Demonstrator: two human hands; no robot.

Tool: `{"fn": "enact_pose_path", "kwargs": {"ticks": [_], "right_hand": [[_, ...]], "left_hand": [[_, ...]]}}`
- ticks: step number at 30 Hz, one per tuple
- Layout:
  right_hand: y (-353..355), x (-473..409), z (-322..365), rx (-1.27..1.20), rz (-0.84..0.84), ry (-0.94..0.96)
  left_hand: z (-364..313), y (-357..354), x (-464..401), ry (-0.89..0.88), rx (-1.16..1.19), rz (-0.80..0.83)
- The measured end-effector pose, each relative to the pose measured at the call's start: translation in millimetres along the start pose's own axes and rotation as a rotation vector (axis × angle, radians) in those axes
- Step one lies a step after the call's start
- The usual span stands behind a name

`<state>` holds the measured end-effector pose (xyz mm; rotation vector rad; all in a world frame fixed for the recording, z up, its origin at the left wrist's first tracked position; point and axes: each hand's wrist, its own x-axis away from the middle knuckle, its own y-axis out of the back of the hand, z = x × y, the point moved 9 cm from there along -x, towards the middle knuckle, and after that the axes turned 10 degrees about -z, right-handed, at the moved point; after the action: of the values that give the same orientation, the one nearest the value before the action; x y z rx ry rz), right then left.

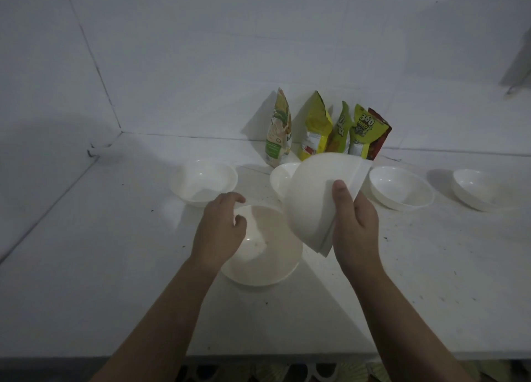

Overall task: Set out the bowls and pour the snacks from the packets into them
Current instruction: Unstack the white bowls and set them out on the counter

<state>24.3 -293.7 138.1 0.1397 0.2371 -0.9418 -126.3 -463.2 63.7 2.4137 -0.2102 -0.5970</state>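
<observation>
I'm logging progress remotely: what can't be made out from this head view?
- How many bowls are in the tilted stack: the right hand covers its rims.
- Most of the middle bowl: the stack hides it.
- The left hand grip on the near bowl: fingertips blurred.
- The red packet: behind the green packet.

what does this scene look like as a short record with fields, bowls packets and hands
surface: white counter
bowls set down: five, all empty, including the near bowl
bowls held: tilted stack of bowls
packets: five snack packets standing against the wall, none poured
left hand: fingers curled on the near bowl's rim
right hand: grip on the stack, thumb on its outside
task stage: setting out bowls
</observation>
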Motion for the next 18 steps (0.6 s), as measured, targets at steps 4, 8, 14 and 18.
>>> {"fn": "enact_pose_path", "kwargs": {"ticks": [4, 8, 14, 18], "right_hand": [[4.0, -2.3, 2.9, -0.008, 0.005, 0.036], [14.6, -6.8, 15.6, 0.031, 0.013, 0.121], [55.4, -22.8, 15.4, 0.029, -0.018, 0.155], [76.1, -37.7, 17.0, 0.173, 0.092, 0.199]], "left_hand": [[-62.2, 1.7, 4.8, -0.190, 0.160, -0.033], [-113.9, -11.7, 13.6, -0.270, 0.451, 0.082], [-176.2, -38.4, 22.5, -0.410, 0.459, 0.170], [-206.5, -59.6, 26.0, -0.445, 0.439, 0.248]]}}
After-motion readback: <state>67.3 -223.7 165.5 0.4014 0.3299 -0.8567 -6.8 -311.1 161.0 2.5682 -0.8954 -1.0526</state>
